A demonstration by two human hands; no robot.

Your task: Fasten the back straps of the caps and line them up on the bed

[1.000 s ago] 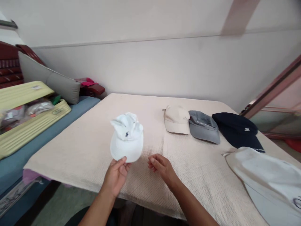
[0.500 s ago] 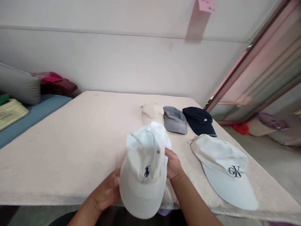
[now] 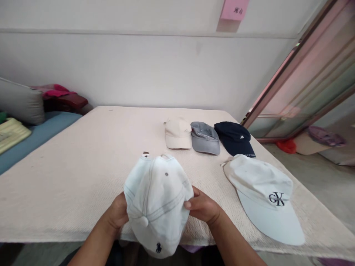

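Between my two hands is a white baseball cap point(image 3: 159, 201) with a small dark horse-rider emblem, held over the table's front edge. Its crown faces up toward me and its back strap opening points away; the brim is mostly out of sight below. My left hand point(image 3: 119, 210) grips the cap's left side, with the fingertips hidden behind the fabric. On the right side, my right hand point(image 3: 203, 205) pinches the edge, thumb on the outside. To the right lies a larger white cap point(image 3: 263, 195) with black letters on its front.
Along the back of the cloth-covered table point(image 3: 83, 166) sit a cream cap point(image 3: 178, 133), a grey cap point(image 3: 205, 138) and a navy cap point(image 3: 234, 138). A grey cushion point(image 3: 20, 101) rests on a blue seat at left. A pink note point(image 3: 235, 10) is stuck on the wall.
The held white cap has tipped so its top and back strap show, and its emblem has moved lower and left. My right hand has shifted down slightly along its side.
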